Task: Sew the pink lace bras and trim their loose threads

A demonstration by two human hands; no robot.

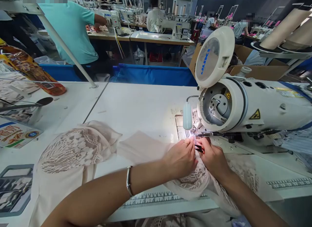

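Observation:
My left hand [181, 158] pinches the edge of a pale beige lace bra piece [195, 180] just in front of the sewing machine's needle area. Close beside it, my right hand [215, 159] is closed around small thread snips [200, 149] with dark blades and a bit of red showing. Its fingertips also meet the fabric edge, and part of the snips is hidden in the palm. The lace hangs over the table's front edge beneath both wrists. Behind the hands stands the white sewing machine [258, 106], its round end cover [215, 56] swung up.
Another lace cup piece [75, 149] lies on the left. Further left are a bottle [31, 69], a printed packet [18, 132] and a grey tray [17, 206]. A ruler strip [158, 199] runs along the front edge. Thread cones [284, 28] stand upper right; a person in turquoise [69, 32] works beyond.

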